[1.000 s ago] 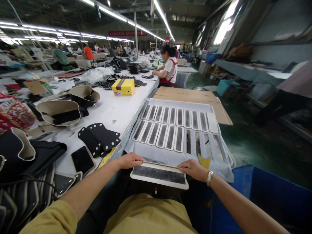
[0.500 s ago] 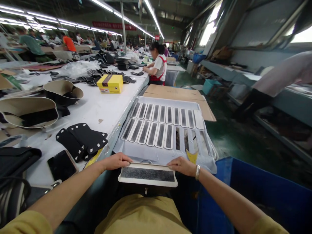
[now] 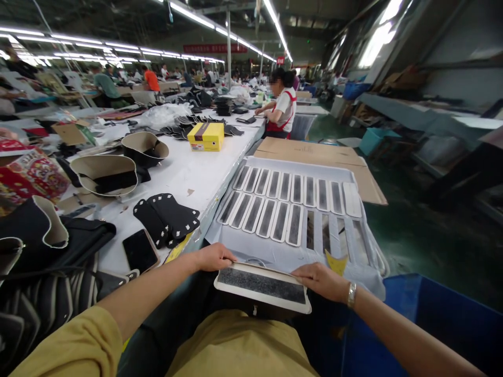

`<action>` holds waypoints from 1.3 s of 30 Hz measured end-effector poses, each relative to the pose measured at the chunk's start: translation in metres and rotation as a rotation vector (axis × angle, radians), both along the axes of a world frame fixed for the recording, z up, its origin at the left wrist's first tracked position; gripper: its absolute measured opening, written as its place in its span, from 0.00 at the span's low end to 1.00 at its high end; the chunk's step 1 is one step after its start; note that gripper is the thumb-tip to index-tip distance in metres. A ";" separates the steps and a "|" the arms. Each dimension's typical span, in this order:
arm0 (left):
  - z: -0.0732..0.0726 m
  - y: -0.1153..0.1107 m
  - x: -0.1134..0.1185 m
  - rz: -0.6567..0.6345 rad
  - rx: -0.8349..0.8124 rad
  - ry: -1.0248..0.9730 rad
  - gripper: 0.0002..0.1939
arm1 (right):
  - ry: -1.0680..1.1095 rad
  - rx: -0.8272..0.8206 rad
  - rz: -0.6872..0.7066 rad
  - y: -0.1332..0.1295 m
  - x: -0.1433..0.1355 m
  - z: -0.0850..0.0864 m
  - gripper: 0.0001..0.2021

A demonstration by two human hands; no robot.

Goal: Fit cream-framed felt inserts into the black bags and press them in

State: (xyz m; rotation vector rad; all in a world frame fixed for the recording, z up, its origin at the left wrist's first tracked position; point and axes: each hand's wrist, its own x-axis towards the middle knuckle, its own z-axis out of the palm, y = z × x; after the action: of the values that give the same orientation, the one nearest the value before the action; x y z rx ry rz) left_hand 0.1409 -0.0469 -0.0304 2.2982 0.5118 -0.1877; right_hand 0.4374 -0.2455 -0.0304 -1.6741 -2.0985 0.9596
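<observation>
Close to my body I hold a cream rectangular panel (image 3: pixel 261 286) with a dark grey strip along its middle. My left hand (image 3: pixel 215 257) pinches the far edge near its left end. The far edge near the right end is gripped between the thumb and fingers of my right hand (image 3: pixel 323 280), which has a metal band at the wrist. Just beyond lies a board covered in pale cloth (image 3: pixel 236 243), bearing two rows of similar cream-and-grey panels (image 3: pixel 279 220). Open slots show at the right of its nearer row, beside a yellow scrap (image 3: pixel 336 263).
On the white table (image 3: pixel 176 175) at left lie black pieces (image 3: pixel 167 215), a phone (image 3: pixel 140 250), curved black-and-cream pieces (image 3: pixel 105 175) and a yellow box (image 3: pixel 206 137). A blue bin (image 3: pixel 404 298) stands at right, cardboard (image 3: pixel 314 152) behind the board. A co-worker (image 3: pixel 283 104) is farther back.
The view has swung left, so the surroundings sit farther right. Both hands keep their grip on the panel, which now slants down toward its right end in the picture.
</observation>
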 end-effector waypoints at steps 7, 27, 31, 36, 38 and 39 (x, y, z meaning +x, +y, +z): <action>0.009 -0.007 -0.009 -0.251 0.226 -0.031 0.20 | -0.164 0.119 0.088 -0.010 -0.010 0.015 0.16; 0.011 0.008 0.030 -0.011 -0.208 0.035 0.25 | 0.058 -0.159 -0.163 0.010 0.000 0.004 0.23; -0.007 0.014 0.057 0.026 -0.402 0.074 0.22 | 0.284 -0.398 -0.184 0.029 0.014 -0.016 0.23; -0.023 0.010 0.074 0.029 -0.521 0.116 0.21 | 0.482 -0.565 -0.180 0.033 0.012 -0.032 0.30; -0.025 0.009 0.076 0.023 -0.547 0.121 0.21 | 0.582 -0.648 -0.192 0.034 0.011 -0.033 0.31; -0.026 0.009 0.077 0.015 -0.550 0.119 0.21 | 0.604 -0.669 -0.185 0.034 0.011 -0.034 0.32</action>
State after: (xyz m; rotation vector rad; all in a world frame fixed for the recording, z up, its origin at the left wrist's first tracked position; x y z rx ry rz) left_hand 0.2177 -0.0382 -0.0564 1.7533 0.4681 -0.4065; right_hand 0.4485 -0.2111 -0.0640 -1.5095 -1.2711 1.9447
